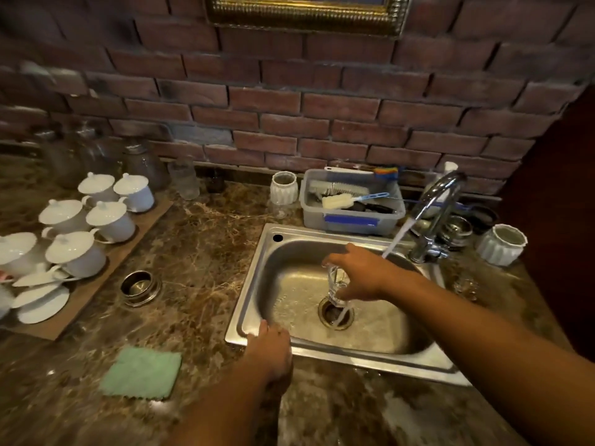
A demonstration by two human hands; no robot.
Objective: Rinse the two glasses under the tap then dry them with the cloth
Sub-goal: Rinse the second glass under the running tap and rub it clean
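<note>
While water (397, 239) runs, right hand (363, 273) grips clear glass (336, 281), left hand (270, 352) rests relaxed on rim of steel sink (354, 357)

The right hand (360, 275) covers much of the glass (336, 286), the gilt frame (306, 14) is cut by the top edge, the white cups (19, 249) by the left edge, and the jars (96, 152) at the back left are too blurred to tell apart.
</note>
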